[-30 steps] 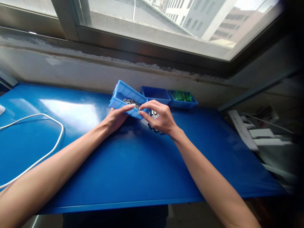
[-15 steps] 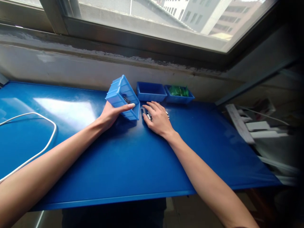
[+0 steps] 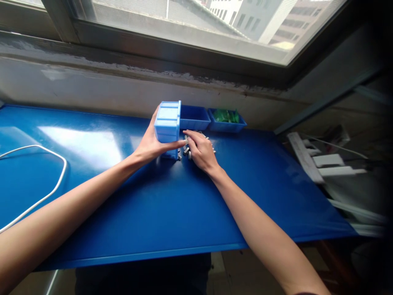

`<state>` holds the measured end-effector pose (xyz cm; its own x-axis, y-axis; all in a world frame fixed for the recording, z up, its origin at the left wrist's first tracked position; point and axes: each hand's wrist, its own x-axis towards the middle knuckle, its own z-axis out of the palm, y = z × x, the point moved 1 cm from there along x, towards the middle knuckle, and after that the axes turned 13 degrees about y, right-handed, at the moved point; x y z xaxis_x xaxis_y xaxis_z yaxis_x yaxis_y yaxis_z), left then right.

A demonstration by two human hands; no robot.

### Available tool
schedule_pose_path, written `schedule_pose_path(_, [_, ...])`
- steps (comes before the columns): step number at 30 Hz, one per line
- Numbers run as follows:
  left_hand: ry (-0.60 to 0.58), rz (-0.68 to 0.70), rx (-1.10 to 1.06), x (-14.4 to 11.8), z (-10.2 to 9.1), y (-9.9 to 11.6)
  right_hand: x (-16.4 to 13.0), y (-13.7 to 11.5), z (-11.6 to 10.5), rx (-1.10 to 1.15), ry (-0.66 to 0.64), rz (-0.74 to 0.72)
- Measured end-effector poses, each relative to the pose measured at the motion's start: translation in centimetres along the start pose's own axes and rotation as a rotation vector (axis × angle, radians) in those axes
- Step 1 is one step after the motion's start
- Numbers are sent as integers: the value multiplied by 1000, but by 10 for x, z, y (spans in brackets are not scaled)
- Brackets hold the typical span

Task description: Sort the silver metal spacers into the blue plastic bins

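Observation:
My left hand (image 3: 152, 144) grips a light blue plastic bin (image 3: 167, 121) tipped on its side, its bottom facing me and its opening turned to the right. Several small grey metal parts (image 3: 185, 150) lie spilled on the blue table (image 3: 172, 205) beside the bin. My right hand (image 3: 201, 151) rests flat over those parts with fingers spread, holding nothing; its fingertips meet my left thumb.
Behind the tipped bin stand a dark blue bin (image 3: 194, 117) and another blue bin (image 3: 226, 120) with green pieces, against the wall under the window. A white cable (image 3: 39, 180) loops at the left. White strips (image 3: 307, 157) lie off the table's right edge.
My left hand has tipped the light blue bin from a slant fully onto its side, and the metal parts have spilled out. My right hand has come down flat on them.

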<state>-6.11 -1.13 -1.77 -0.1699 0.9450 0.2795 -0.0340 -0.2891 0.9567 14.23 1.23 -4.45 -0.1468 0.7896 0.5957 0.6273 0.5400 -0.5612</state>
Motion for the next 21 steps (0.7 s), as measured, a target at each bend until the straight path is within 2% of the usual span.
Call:
schedule_pose_path(5, [-32, 82, 36, 2, 13, -7, 1, -4, 0, 55, -46, -29])
schedule_pose_path(9, [-51, 200, 187, 4, 23, -6, 1, -3, -1, 125, -4, 18])
schedule_pose_path(13, [-71, 250, 329, 7, 31, 0, 0, 2, -1, 159, 11, 113])
schedule_pose_path(21, [-115, 331, 365, 12, 37, 0, 1, 3, 1, 270, 87, 130])
